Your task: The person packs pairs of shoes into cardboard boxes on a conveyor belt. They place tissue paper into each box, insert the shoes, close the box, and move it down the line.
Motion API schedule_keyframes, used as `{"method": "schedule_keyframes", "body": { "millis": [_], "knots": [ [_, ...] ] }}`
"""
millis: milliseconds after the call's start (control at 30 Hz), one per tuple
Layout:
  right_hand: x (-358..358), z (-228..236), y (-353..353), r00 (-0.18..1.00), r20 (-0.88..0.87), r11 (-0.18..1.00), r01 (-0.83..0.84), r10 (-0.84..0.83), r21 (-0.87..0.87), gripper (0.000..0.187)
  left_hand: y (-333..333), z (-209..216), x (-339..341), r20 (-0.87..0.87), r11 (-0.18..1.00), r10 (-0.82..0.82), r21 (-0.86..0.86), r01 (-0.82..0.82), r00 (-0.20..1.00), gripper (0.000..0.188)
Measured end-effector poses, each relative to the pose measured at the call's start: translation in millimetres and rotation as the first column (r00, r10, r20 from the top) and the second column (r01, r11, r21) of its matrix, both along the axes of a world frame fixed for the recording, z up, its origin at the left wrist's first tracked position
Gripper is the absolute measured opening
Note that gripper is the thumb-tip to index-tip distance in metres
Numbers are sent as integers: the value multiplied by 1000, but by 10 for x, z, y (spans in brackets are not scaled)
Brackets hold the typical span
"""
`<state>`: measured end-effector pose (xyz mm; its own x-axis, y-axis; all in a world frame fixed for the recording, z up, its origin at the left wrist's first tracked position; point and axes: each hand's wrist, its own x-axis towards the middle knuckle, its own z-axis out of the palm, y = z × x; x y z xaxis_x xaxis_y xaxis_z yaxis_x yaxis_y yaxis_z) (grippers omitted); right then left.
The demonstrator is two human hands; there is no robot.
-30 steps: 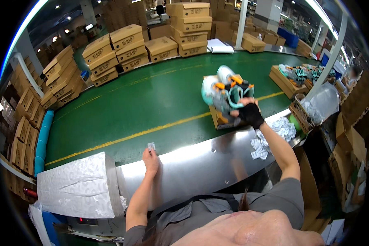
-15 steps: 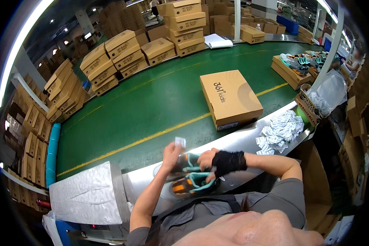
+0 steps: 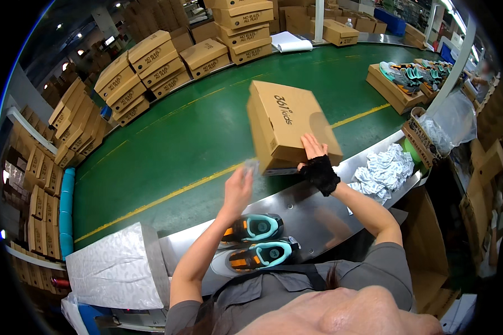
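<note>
My left hand point(image 3: 238, 190) is closed on a small white packet point(image 3: 251, 166), raised over the near edge of the green belt. My right hand point(image 3: 315, 149), with a black wrap at the wrist, grips the near right corner of a brown shoebox point(image 3: 288, 120). Its fingers lie on the lid and its thumb is at the side. The box sits slightly turned on the belt, its lid on; the inside is hidden. Below my hands, a pair of shoes stands on the metal ledge: one shoe point(image 3: 261, 226) behind the other shoe point(image 3: 273, 254), both grey and orange with turquoise collars.
A heap of small white packets point(image 3: 383, 170) lies on the ledge at right, beside an opened carton point(image 3: 419, 137). Wrapping paper point(image 3: 114, 268) is stacked at left. Shoebox stacks point(image 3: 156, 61) line the far belt edge. More shoes point(image 3: 405, 78) stand on a box at far right.
My right hand has left the shoes and moved up onto the shoebox, which has shifted left and turned a little. My left hand, still holding the packet, has moved slightly toward the box.
</note>
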<state>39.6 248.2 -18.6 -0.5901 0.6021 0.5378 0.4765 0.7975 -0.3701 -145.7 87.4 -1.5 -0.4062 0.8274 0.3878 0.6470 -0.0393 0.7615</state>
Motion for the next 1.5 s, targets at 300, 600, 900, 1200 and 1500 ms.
{"method": "schedule_keyframes", "body": {
  "millis": [300, 600, 900, 1200, 1500],
  "knots": [
    [38, 413, -401, 903, -425, 912, -120, -64, -392, 58, -61, 284, -110, -336, 986, 68, 169, -11, 939, 25],
    [-154, 643, -439, 595, -791, 589, -591, -144, -551, 43, -307, 92, -472, -620, 981, 174, 45, -187, 765, 19],
    [1115, -967, 43, 555, -479, 227, -462, -681, -858, 12, -854, 8, -491, -593, 948, -163, -317, -42, 788, 29],
    [896, -331, 55, 472, -611, 415, -459, -636, -786, 10, -798, -29, -544, -432, 870, -346, -480, 113, 833, 37],
    [963, -168, 377, 409, -569, 401, -426, -714, -811, 18, -788, 132, -563, -474, 840, -374, -538, 74, 797, 34]
  ]
}}
